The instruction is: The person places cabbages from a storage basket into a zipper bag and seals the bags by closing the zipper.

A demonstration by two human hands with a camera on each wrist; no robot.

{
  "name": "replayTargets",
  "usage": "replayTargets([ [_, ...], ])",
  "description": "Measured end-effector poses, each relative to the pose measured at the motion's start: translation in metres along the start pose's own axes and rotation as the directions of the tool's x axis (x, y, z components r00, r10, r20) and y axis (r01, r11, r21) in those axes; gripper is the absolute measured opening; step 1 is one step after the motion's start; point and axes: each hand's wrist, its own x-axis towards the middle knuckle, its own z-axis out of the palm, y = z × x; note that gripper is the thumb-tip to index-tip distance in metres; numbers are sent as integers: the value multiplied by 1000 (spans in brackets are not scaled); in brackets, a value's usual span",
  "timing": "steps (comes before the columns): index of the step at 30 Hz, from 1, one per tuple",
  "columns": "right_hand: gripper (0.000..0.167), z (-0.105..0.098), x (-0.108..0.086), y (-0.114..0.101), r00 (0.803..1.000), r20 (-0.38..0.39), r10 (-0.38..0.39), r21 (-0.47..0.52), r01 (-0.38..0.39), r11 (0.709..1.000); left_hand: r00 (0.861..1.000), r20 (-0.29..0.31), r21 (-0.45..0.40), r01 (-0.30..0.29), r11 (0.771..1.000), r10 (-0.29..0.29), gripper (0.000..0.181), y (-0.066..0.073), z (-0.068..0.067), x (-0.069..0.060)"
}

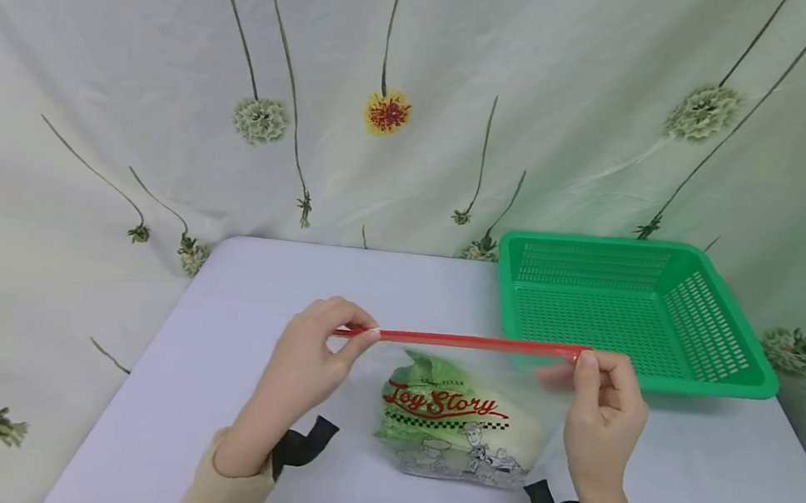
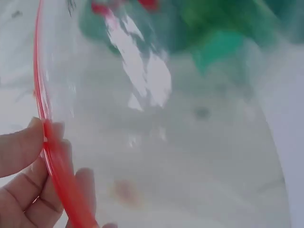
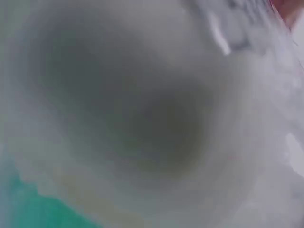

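A clear zip bag (image 1: pixel 461 456) with a Toy Story print hangs upright over the table in the head view. Through its film shows a leafy vegetable (image 1: pixel 429 371), green at the left and whitish at the right. Along the top runs a red zip strip (image 1: pixel 467 342), stretched nearly level. My left hand (image 1: pixel 310 362) pinches the strip near its left end between thumb and fingers. At the other end, my right hand (image 1: pixel 602 423) grips the strip's corner. Close up in the left wrist view, thumb and fingers hold the red strip (image 2: pixel 61 175). The right wrist view is mostly blurred pale film.
Behind my right hand a green plastic basket (image 1: pixel 506 298) stands at the table's back right. The table (image 1: pixel 278 286) has a white cover. A flower-patterned cloth (image 1: pixel 396 184) hangs behind it. Black straps (image 1: pixel 304 445) hang at both wrists.
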Motion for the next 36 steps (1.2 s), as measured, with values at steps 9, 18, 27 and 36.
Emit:
replayTargets([
  [9, 21, -6, 1, 5, 999, 10, 52, 71, -53, 996, 988, 44, -106, 151, 983, -147, 11, -38, -25, -13],
  [18, 21, -9, 1, 2, 989, 62, 136, 131, -143, 981, 926, 367, -675, 326, 662, -82, 43, -79, 36, -28],
  [27, 14, -34, -10, 13, 936, 253, 245, -84, -231, 969, 925, 205, -685, 369, 628, -321, 29, -72, 77, -39],
  [36, 18, -60, -36, 44, 840, 510, 185, -336, -3, 942, 951, 85, -746, 259, 613, -299, 14, -70, 90, -42],
])
